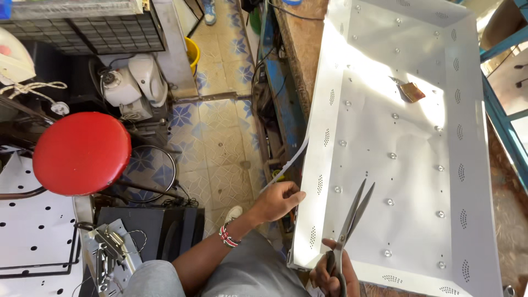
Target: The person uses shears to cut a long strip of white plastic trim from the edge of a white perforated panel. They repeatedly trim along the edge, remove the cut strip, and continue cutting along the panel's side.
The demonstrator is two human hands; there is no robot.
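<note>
A large white reflector sheet (407, 143), shaped like a shallow tray with rows of small round lenses, lies on a workbench on the right. My left hand (280, 201) pinches its near left edge, where a thin white strip (291, 162) curls away from the sheet. My right hand (333, 275) grips the handles of grey metal scissors (355, 214). Their blades are slightly apart and point up over the sheet. A beaded band is on my left wrist.
A small brown scrap (411, 92) lies on the sheet's far part. A red round stool (81, 153) stands at left on the patterned tile floor (220, 148). Beyond it are a white appliance (135, 82), a yellow bucket (192, 52) and black boxes (159, 231).
</note>
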